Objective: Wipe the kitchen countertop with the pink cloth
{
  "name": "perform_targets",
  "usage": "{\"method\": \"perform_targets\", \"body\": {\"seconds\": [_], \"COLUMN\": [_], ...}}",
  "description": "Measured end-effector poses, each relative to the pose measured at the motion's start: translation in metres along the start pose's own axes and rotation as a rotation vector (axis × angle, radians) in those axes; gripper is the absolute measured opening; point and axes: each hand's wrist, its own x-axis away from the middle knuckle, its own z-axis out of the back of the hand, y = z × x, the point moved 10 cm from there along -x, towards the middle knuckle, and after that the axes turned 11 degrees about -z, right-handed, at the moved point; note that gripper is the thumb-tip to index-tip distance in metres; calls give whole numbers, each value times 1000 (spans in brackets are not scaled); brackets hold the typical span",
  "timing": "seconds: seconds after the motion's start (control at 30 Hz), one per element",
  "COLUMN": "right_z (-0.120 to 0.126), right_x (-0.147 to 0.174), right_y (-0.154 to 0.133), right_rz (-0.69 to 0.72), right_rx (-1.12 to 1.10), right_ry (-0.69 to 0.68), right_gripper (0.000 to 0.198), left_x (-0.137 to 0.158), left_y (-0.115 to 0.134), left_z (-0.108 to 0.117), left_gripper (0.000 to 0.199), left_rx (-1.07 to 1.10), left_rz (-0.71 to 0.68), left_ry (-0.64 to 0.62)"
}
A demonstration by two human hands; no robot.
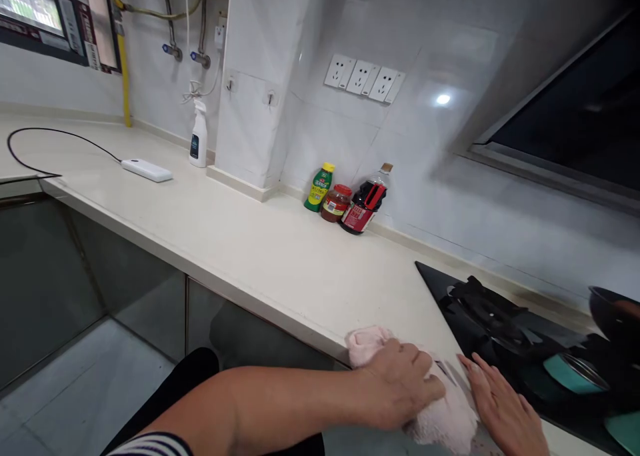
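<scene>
My left hand [403, 384] is closed around a pale pink cloth [450, 413] at the front edge of the white countertop [280, 263]. One folded end of the cloth sticks out past my knuckles on the left, and the rest spreads below my fingers. Just to the right, my right hand [505, 406] lies flat with its fingers stretched out, by the left edge of the black gas stove [480, 349]. It holds nothing that I can see. A thin dark sliver shows between the two hands; what it is I cannot make out.
Against the wall stand a green bottle [318, 188], a red-lidded jar [335, 203] and a dark sauce bottle [367, 203]. Farther left are a white spray bottle [199, 136] and a white cabled device [147, 170]. A turquoise pot [575, 374] and a dark pan [613, 313] are at the stove.
</scene>
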Motion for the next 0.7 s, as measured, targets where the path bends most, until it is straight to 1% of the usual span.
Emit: {"method": "perform_targets", "body": {"seconds": [0.1,0.17,0.2,0.33,0.4,0.43,0.47,0.53,0.57,0.7], "right_z": [8,9,8,6,7,8,9,12,13,17], "right_x": [2,3,4,5,5,5,5,5,5,6], "right_y": [-7,-8,-8,-10,-12,-12,-13,-15,-16,-20], "right_rz": [-54,-91,-107,-144,-170,-185,-199,-213,-215,-207], "right_rx": [-94,-134,-146,-156,-151,-147,-144,-140,-142,-141], "right_ry": [-14,-38,-54,-99,-113,-123,-128,-132,-129,-120], "right_gripper": [68,69,70,76,78,78,78,78,78,80], "left_x": [42,79,99,187,221,232,239,240,236,210], "left_y": [-30,-55,-68,-124,-144,-149,-151,-148,-144,-131], "left_z": [6,11,13,22,31,35,38,41,41,37], "left_gripper": [29,28,31,59,73,80,86,94,92,67], "left_rx": [92,116,136,128,105,113,136,203,228,211], "left_rz": [51,109,134,321,399,421,428,421,426,502], "left_ry": [-11,-10,-20,-147,-189,-193,-189,-153,-128,-31]}}
